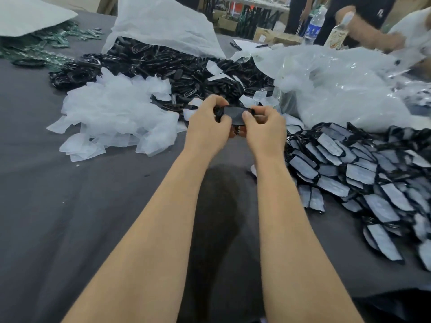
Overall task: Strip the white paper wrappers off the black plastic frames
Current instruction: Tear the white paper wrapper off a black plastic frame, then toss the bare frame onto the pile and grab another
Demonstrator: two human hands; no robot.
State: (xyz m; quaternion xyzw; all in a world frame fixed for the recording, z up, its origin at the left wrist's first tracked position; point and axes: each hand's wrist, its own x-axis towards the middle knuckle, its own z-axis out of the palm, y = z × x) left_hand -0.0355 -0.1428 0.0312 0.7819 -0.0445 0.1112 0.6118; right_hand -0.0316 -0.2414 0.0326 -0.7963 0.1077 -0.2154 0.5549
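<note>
At centre, left hand [207, 123] and right hand [264, 127] fingers [247, 117] are pinching one black frame [234, 113]. The upper-centre white sack [163, 22] is spilling bare frames [163, 59] onto the tabletop [70, 206].

1. The table cloth [70, 206] is plain dark grey.
2. The loose wrappers [112, 117] at left are translucent white.
3. The far heap of frames [177, 64] and the held frame [234, 115] are black.
4. The wrapped frames [373, 183] at right show grey-white panels edged black (rather like scales).
5. The far-left pieces [46, 45] are green.
</note>
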